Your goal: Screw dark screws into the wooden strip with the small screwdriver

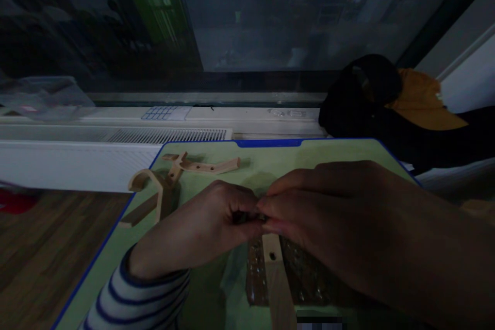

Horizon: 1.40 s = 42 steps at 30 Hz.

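Observation:
The fingertips of my left hand and my right hand meet in a pinch over the table. Something small sits between them, but the fingers hide most of it and I cannot tell its kind. Just below the fingertips is a pale wooden strip with a dark hole near its far end, running toward me. Under the strip lies a brown, shiny pack that looks wrapped in clear plastic. My right hand covers part of this pack.
Left on the green, blue-edged table lie wooden parts: a curved piece and a bent strip with holes. Beyond stand a white radiator and a window sill. Dark clothing and a mustard cap lie at the right.

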Tool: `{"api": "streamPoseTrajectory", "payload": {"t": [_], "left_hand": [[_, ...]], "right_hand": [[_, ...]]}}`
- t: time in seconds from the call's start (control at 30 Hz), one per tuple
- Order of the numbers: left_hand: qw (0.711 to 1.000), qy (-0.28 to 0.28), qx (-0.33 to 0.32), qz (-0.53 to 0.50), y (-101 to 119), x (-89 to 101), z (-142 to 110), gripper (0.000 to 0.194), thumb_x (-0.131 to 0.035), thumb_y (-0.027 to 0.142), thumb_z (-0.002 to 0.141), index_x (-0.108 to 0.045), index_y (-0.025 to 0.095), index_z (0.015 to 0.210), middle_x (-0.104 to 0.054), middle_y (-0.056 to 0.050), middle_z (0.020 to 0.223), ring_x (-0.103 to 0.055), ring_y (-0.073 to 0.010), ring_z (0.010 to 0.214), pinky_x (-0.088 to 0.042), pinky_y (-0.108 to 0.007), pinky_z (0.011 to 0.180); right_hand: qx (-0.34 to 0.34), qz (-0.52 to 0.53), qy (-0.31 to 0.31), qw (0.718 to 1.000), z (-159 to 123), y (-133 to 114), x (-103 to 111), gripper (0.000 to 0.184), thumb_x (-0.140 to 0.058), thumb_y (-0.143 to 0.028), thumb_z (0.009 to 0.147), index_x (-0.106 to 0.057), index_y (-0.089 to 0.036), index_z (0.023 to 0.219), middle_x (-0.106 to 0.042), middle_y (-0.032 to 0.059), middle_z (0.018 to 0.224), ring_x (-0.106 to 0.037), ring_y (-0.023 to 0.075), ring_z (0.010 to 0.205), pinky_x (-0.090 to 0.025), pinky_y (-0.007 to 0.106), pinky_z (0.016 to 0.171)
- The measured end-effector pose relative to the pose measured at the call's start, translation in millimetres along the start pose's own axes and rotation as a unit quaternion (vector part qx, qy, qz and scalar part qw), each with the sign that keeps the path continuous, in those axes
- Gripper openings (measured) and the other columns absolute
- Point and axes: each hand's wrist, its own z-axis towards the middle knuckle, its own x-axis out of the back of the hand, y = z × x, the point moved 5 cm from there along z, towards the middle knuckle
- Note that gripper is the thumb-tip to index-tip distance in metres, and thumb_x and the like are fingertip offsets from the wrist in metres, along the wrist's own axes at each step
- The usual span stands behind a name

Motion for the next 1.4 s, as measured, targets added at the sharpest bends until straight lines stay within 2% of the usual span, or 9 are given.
{"api": "streamPoseTrajectory", "payload": {"t": [0.1,0.27,0.4,0.57,0.7,0.9,1.03,1.13,1.4], "left_hand": [[1.000,-0.002,-0.001,-0.002,0.5,-0.1,-0.1,0.019,-0.053,0.017,0.080,-0.065,0.018,0.065,-0.066,0.005,0.065,-0.057,-0.0096,0.060,-0.041,-0.017,0.053],[0.996,0.058,0.022,0.058,1.3,6.0,0.8,0.017,-0.059,0.026,0.077,-0.063,0.016,0.064,-0.063,0.004,0.056,-0.053,-0.0088,0.051,-0.034,-0.016,0.042],[0.995,0.074,0.014,0.064,2.5,6.9,2.0,0.011,-0.060,0.023,0.076,-0.065,0.017,0.068,-0.065,0.004,0.059,-0.056,-0.0091,0.052,-0.037,-0.016,0.044],[0.997,0.061,0.002,0.053,2.6,4.0,1.8,0.012,-0.056,0.020,0.078,-0.065,0.018,0.070,-0.067,0.004,0.063,-0.060,-0.0103,0.058,-0.040,-0.016,0.049],[0.996,0.075,0.009,0.053,3.0,5.7,2.8,0.015,-0.060,0.027,0.077,-0.064,0.017,0.066,-0.062,0.005,0.056,-0.057,-0.0092,0.052,-0.036,-0.017,0.044],[0.994,0.086,0.016,0.064,3.0,7.1,3.8,0.021,-0.063,0.034,0.076,-0.063,0.016,0.065,-0.065,0.003,0.060,-0.058,-0.0102,0.054,-0.037,-0.019,0.048],[0.994,0.093,0.011,0.059,4.0,7.3,2.8,0.022,-0.065,0.034,0.074,-0.062,0.016,0.063,-0.062,0.005,0.056,-0.056,-0.0086,0.051,-0.035,-0.018,0.045],[0.994,0.095,0.000,0.050,5.3,7.2,3.0,0.019,-0.065,0.032,0.075,-0.063,0.017,0.064,-0.062,0.006,0.055,-0.056,-0.0076,0.050,-0.035,-0.017,0.044],[0.999,0.045,-0.006,0.013,4.1,2.5,5.3,0.013,-0.059,0.026,0.081,-0.068,0.018,0.077,-0.069,0.004,0.067,-0.060,-0.0099,0.059,-0.040,-0.018,0.052]], "right_hand": [[-0.012,0.005,-0.001,1.000,1.3,2.0,-0.6,0.017,-0.057,-0.017,0.082,-0.052,-0.021,0.098,-0.063,-0.0026,0.092,-0.060,0.0137,0.076,-0.047,0.027,0.065],[0.005,0.001,-0.016,1.000,-2.1,3.6,-2.1,0.019,-0.053,-0.014,0.085,-0.055,-0.021,0.102,-0.064,0.0000,0.098,-0.060,0.0174,0.085,-0.045,0.032,0.073],[-0.007,-0.002,-0.012,1.000,-0.9,4.8,0.5,0.021,-0.053,-0.017,0.085,-0.056,-0.021,0.106,-0.064,0.0004,0.101,-0.060,0.0179,0.089,-0.046,0.032,0.076],[-0.025,-0.005,0.013,1.000,1.9,3.6,6.0,0.022,-0.045,-0.027,0.091,-0.054,-0.023,0.110,-0.064,0.0001,0.107,-0.061,0.0172,0.087,-0.048,0.032,0.072],[-0.008,-0.011,0.018,1.000,-1.7,3.3,6.2,0.032,-0.050,-0.019,0.086,-0.050,-0.023,0.118,-0.061,0.0004,0.115,-0.060,0.0191,0.095,-0.048,0.030,0.069],[0.010,-0.008,-0.022,1.000,-5.9,6.6,-0.2,0.038,-0.048,-0.011,0.085,-0.050,-0.023,0.120,-0.060,0.0003,0.118,-0.057,0.0196,0.102,-0.046,0.032,0.078],[0.020,0.014,-0.048,0.999,-2.9,3.5,-2.2,0.037,-0.048,-0.009,0.084,-0.050,-0.022,0.119,-0.060,-0.0001,0.117,-0.058,0.0174,0.098,-0.046,0.032,0.081],[0.007,0.031,-0.039,0.999,1.3,3.0,-0.5,0.033,-0.048,-0.008,0.084,-0.054,-0.021,0.114,-0.062,0.0015,0.111,-0.060,0.0167,0.092,-0.046,0.031,0.078],[-0.006,0.019,-0.021,1.000,3.2,4.4,2.2,0.020,-0.050,-0.014,0.085,-0.062,-0.018,0.101,-0.066,0.0046,0.093,-0.061,0.0182,0.083,-0.045,0.031,0.074]]}}
